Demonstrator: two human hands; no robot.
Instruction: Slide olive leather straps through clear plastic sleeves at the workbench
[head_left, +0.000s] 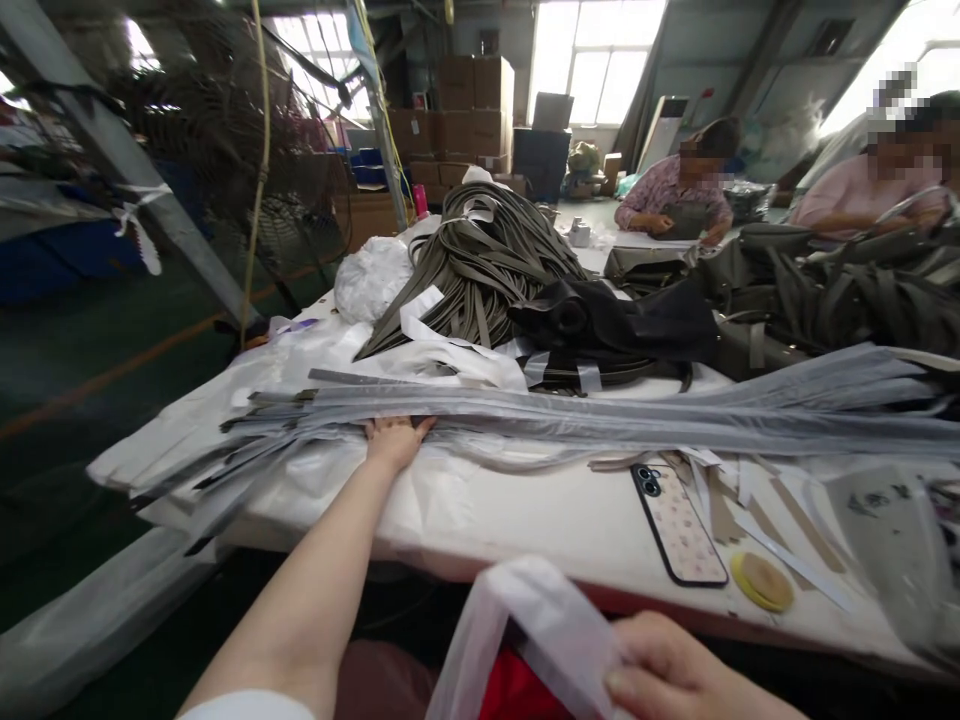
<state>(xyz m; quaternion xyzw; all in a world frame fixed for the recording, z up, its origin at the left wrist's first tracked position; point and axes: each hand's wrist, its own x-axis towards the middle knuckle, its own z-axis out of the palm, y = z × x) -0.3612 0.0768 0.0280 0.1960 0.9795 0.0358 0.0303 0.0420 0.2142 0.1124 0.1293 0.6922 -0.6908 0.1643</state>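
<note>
My left hand [395, 440] reaches to the near edge of a long bundle of grey strips [540, 412] lying across the table. Its fingertips are at the strips, partly tucked under them, with the thumb spread to the right. Low in the view, my right hand [652, 665] pinches the end of a whitish translucent strip [551, 610], which loops up and hangs down to the left over something red [514, 688]. The strips fan out into loose dark and grey ends at the left.
A phone [682, 525], a round yellow-edged item [763, 582] and scraps [806, 520] lie on the table [525, 505] at right. Behind stand a heap of olive straps [487, 260] and black material [622, 320]. Two people sit across the table. A slanted metal post [150, 180] rises at left.
</note>
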